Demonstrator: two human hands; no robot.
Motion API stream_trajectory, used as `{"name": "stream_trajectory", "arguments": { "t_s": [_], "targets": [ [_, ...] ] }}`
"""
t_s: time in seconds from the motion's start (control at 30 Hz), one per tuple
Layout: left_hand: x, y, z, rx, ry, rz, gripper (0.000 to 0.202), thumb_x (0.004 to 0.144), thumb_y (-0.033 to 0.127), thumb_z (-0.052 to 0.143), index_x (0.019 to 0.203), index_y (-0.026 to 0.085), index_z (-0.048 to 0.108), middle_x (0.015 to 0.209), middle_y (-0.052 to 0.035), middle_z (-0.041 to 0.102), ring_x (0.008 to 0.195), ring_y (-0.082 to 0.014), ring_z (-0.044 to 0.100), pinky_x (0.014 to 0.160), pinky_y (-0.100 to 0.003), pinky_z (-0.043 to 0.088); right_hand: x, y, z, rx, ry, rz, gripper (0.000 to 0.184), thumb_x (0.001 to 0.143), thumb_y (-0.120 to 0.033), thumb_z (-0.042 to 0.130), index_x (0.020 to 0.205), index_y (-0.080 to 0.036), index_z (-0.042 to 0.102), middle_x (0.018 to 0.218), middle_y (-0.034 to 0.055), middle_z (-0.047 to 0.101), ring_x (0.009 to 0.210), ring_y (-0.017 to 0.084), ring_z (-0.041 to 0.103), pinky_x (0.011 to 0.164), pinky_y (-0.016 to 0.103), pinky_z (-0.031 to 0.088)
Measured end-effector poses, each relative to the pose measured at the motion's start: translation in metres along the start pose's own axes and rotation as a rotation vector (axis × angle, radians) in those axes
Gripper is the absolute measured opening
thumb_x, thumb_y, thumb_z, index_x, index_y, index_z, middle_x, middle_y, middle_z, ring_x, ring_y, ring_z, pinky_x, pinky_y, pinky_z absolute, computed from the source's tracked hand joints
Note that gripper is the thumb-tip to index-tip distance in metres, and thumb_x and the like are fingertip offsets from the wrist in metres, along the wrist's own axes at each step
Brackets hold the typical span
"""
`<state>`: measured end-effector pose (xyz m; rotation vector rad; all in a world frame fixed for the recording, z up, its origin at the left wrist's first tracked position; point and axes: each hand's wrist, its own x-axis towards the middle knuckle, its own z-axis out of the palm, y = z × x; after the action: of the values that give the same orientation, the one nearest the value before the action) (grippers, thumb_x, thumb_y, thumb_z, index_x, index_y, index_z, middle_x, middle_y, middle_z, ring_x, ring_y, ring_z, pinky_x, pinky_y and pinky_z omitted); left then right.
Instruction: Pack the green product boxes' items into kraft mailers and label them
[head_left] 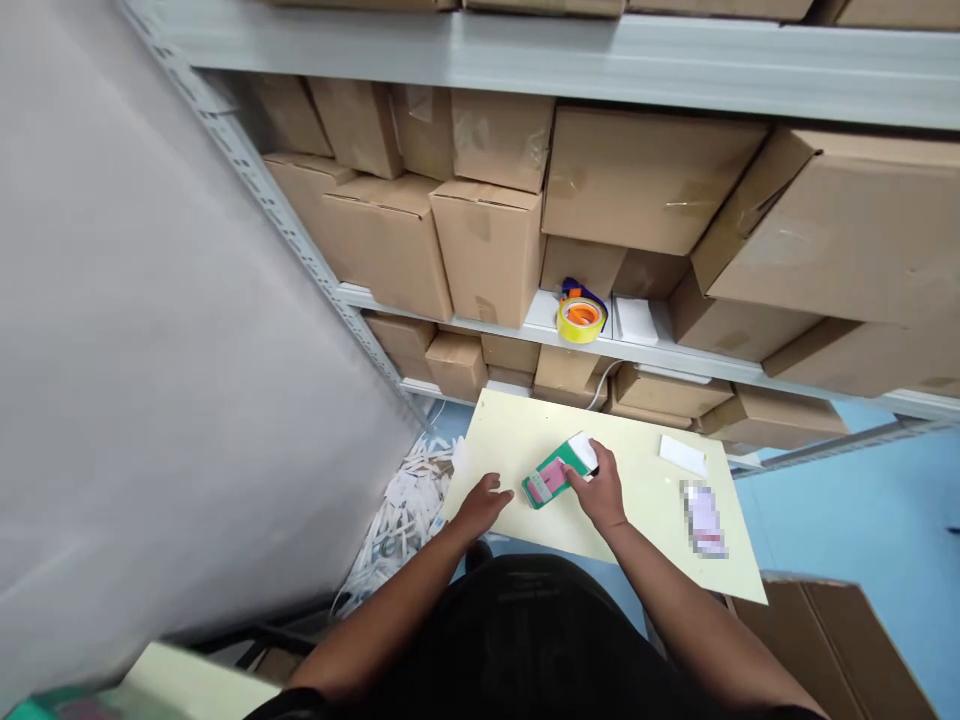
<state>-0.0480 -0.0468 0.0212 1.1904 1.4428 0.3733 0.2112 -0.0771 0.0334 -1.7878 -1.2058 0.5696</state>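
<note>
A small green box (pixel 574 458) with a pink panel and a white end is tilted over the pale yellow table (pixel 504 425). My right hand (pixel 602 492) grips its right end, thumb on the front and fingers round the far edge. Just left of the box, my left hand (pixel 484 506) holds nothing; its thumb and fingers are apart. Toward the table's right side lie a flat white item (pixel 682 455) and a blurred-out, phone-shaped item (pixel 705 520).
Metal shelves (pixel 525 50) packed with cardboard boxes (pixel 487 250) rise behind the table. A yellow tape roll (pixel 580 322) sits on one shelf. White paper scraps (pixel 405 510) pile on the floor at left, beside a grey wall (pixel 187 350). An open carton (pixel 832 640) stands at lower right.
</note>
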Motion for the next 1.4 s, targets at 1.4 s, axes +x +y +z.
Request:
{"name": "stream_trajectory", "arguments": {
  "t_s": [1.4],
  "targets": [
    [0.047,0.117,0.03,0.834,-0.234,0.629,0.051,0.07,0.019,0.071,0.121,0.021,0.063,0.142,-0.015,0.057,0.13,-0.0381,0.052,0.111,-0.048,0.041,0.036,0.031,0.022,-0.088,-0.598,0.028,0.046,0.073,-0.035,0.078,0.113,-0.025,0.058,0.1,0.0015,0.065,0.083,0.02,0.064,0.076,0.033,0.05]
  ]
}}
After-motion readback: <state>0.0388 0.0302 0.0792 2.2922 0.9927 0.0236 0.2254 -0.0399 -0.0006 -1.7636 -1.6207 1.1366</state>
